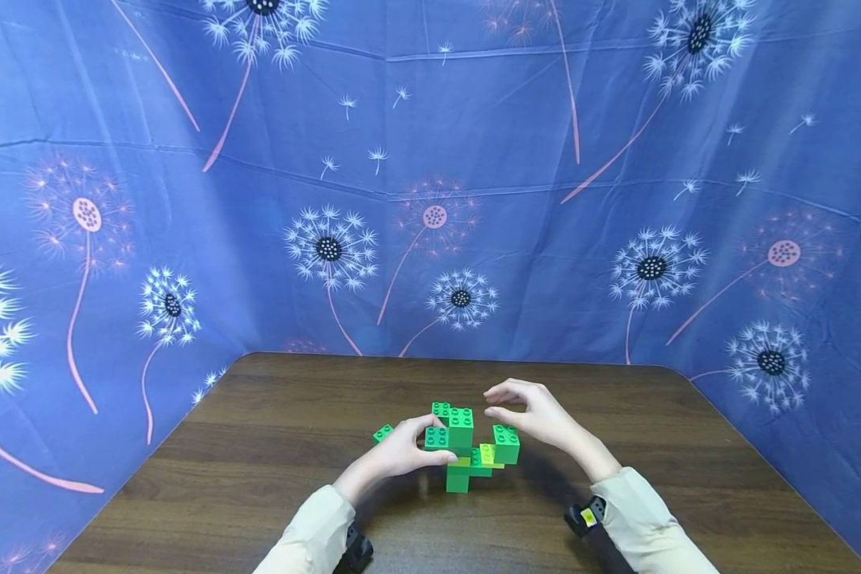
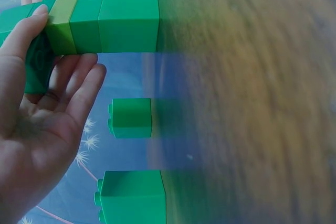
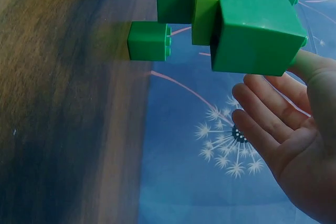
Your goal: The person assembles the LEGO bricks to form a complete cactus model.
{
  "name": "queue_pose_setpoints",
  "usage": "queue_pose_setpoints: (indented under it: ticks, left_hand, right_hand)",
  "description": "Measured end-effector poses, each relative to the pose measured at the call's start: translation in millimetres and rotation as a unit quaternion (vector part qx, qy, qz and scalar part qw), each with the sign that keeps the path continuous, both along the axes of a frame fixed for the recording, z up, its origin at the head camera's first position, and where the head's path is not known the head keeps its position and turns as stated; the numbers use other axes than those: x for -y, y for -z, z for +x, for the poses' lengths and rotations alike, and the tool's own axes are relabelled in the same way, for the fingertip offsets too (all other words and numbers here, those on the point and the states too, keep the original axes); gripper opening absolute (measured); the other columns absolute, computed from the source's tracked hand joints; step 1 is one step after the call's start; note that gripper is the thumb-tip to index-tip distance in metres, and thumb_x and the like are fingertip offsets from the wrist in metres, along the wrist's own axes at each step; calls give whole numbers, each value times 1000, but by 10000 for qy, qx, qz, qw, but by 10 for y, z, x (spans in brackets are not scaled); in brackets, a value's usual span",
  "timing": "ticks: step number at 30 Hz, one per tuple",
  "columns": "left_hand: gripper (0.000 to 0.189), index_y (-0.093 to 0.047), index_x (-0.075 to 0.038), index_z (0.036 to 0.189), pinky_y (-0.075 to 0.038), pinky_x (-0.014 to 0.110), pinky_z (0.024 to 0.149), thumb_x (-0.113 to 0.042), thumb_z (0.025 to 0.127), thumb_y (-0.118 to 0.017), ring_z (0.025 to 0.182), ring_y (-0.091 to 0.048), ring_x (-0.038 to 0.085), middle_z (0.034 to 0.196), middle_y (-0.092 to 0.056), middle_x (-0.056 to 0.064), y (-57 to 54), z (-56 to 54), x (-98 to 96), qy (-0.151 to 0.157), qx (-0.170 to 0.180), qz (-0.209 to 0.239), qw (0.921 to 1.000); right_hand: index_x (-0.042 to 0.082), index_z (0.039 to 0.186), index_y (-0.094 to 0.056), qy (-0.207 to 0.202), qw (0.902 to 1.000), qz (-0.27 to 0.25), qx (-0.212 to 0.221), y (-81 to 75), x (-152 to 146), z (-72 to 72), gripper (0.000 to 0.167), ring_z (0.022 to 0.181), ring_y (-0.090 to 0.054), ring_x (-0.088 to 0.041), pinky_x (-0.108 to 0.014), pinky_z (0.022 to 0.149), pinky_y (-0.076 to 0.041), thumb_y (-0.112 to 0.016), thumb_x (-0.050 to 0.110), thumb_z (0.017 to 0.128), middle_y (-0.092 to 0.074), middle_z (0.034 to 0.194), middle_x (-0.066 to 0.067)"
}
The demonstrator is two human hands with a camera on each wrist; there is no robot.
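Note:
A model of stacked toy building bricks (image 1: 458, 481), green with yellow-green layers, stands upright on the table. My left hand (image 1: 403, 448) grips it at the left, thumb at the front and fingers reaching behind. In the left wrist view, that thumb (image 2: 37, 17) presses near a yellow-green brick (image 2: 62, 25). Two stacks branch upward, and a green brick (image 1: 505, 445) tops the right arm of the model. Just beyond that brick, my right hand (image 1: 538, 410) hovers with fingers loosely bent, holding nothing. The right wrist view shows its palm (image 3: 310, 145) beside the green brick (image 3: 257, 30).
Two loose green bricks lie on the brown wooden table (image 1: 294, 399): one (image 1: 383, 433) left of the model, the other (image 1: 441, 410) behind it. A blue cloth with dandelion prints (image 1: 545, 279) hangs around the table's far and side edges.

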State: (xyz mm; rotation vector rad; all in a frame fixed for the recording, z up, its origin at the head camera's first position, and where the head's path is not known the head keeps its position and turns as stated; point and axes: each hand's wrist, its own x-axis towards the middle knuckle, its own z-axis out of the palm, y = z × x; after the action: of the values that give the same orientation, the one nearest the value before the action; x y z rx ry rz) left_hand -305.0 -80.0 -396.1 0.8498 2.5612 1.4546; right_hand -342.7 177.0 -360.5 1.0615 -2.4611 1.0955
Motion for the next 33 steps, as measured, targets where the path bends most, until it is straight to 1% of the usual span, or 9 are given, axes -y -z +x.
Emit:
queue_pose_setpoints:
  ticks: [5, 9, 12, 15, 17, 19, 23, 26, 33]
  left_hand:
    - [24, -56, -5, 95, -42, 20, 65, -16, 82, -72, 65, -49, -1, 74, -55, -7, -208, 152, 1, 88, 25, 50, 9999]
    - [24, -57, -4, 95, -41, 20, 64, -16, 82, -73, 65, -49, -1, 74, -55, -8, -243, 184, 0, 82, 8, 62, 9999]
    - [24, -57, -5, 95, -41, 20, 64, -16, 82, -72, 64, -48, -1, 73, -55, -8, -187, 145, -8, 42, 11, 43, 10000]
    - [25, -57, -7, 96, -41, 19, 65, -20, 82, -73, 65, -48, -1, 73, -54, -8, -57, 47, -7, -11, 27, 11, 10000]
    - [26, -57, -8, 96, -41, 20, 65, -22, 82, -74, 65, -49, 0, 73, -55, -9, 26, -18, 2, 13, 9, 24, 10000]
    - [28, -57, -11, 97, -42, 20, 65, -27, 81, -74, 65, -50, 1, 73, -55, -10, 78, -62, 15, 38, 32, 34, 10000]
    - [29, -57, -12, 96, -42, 21, 64, -30, 81, -74, 65, -50, 2, 72, -55, -10, 90, -76, 23, 32, 60, 4, 10000]
    - [30, -57, -11, 95, -42, 20, 64, -30, 80, -74, 65, -49, 1, 71, -55, -9, 91, -73, 17, -4, 18, -29, 10000]
    - [29, -57, -12, 95, -42, 20, 64, -31, 81, -74, 65, -48, 1, 71, -54, -10, 91, -77, 20, 30, 23, -38, 10000]
  right_hand:
    - [10, 104, -67, 33, 10000, 5, 34, 19, 12, -49, 22, 90, -67, -20, -34, 82, -52, -70, 22, 85, -70, 98, -5]
    - [10, 103, -67, 69, 9999, -3, 99, 23, 24, -69, 22, 90, -67, -19, -35, 82, -52, -70, 22, 84, -71, 98, -5]
    - [9, 102, -67, 79, 9999, -17, 132, 29, 32, -80, 22, 89, -67, -19, -37, 82, -52, -71, 21, 84, -71, 97, -4]
    - [8, 102, -67, 55, 9999, -33, 143, 49, 38, -101, 22, 89, -67, -21, -40, 81, -52, -71, 19, 83, -71, 97, -7]
    - [8, 102, -67, 51, 9999, -25, 136, 70, 41, -121, 22, 88, -67, -21, -42, 81, -51, -71, 19, 83, -71, 97, -8]
    - [7, 102, -67, 59, 9999, -16, 148, 93, 41, -146, 22, 88, -67, -21, -42, 81, -51, -71, 19, 84, -71, 97, -9]
    - [7, 102, -68, 74, 9998, 42, 164, 133, 47, -194, 22, 86, -67, -17, -36, 79, -52, -70, 20, 84, -71, 96, -9]
    - [7, 102, -67, 55, 9998, 78, 171, 164, 54, -229, 22, 84, -66, -15, -32, 77, -52, -69, 21, 85, -70, 95, -11]
    - [7, 102, -68, 37, 9993, 114, 347, 211, 98, -274, 23, 84, -65, -15, -35, 78, -52, -69, 24, 86, -71, 95, -9]
